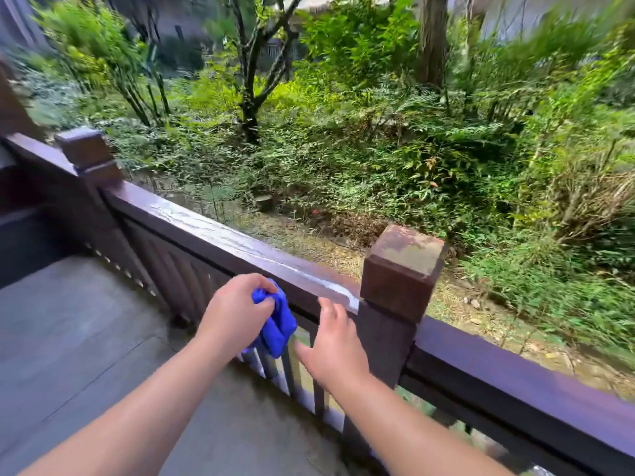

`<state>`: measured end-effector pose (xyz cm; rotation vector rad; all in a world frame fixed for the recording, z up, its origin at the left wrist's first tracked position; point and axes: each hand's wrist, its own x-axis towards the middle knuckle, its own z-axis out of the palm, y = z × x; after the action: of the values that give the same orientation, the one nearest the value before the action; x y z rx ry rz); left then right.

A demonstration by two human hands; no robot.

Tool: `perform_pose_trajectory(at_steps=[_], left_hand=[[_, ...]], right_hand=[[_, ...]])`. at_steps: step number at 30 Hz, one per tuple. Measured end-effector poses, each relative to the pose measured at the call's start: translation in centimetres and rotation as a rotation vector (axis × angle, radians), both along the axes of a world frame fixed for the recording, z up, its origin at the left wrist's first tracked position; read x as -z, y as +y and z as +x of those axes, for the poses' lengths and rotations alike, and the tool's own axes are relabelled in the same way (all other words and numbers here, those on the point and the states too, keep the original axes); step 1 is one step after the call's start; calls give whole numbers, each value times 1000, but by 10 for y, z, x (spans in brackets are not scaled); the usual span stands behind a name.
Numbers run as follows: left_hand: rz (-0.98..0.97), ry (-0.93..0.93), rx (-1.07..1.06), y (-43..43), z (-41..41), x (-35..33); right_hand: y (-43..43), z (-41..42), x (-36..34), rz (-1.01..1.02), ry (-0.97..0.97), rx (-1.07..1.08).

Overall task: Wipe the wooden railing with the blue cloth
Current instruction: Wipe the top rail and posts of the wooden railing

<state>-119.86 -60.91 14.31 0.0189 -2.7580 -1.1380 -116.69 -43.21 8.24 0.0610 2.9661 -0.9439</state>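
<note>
Two bare arms reach out from the bottom. Beyond them the long wooden railing [220, 235] runs slanting from far left to near right, past a square post [400, 269]. It lies just ahead of both hands. My left hand [237, 312] is squeezed around the bunched blue cloth [280, 324], just below the top rail. My right hand [335, 341] is open, holds nothing, and is nearer the post.

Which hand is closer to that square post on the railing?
Right. The right hand hovers open just left of the square post; the left hand, clutching the blue cloth, is farther left.
</note>
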Motion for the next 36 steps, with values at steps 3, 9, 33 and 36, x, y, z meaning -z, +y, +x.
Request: perform_pose_trajectory(at_steps=[3, 9, 33, 36], left_hand=[[-27, -5, 71, 16, -40, -5], [-183, -40, 271, 64, -127, -1], [-700, -261, 1240, 114, -235, 58], [-771, -137, 1268, 95, -232, 59]], right_hand=[[-9, -33, 3, -34, 21, 63], [4, -100, 2, -35, 109, 177], [-2, -152, 22, 103, -138, 458], [-10, -155, 19, 179, -183, 477]])
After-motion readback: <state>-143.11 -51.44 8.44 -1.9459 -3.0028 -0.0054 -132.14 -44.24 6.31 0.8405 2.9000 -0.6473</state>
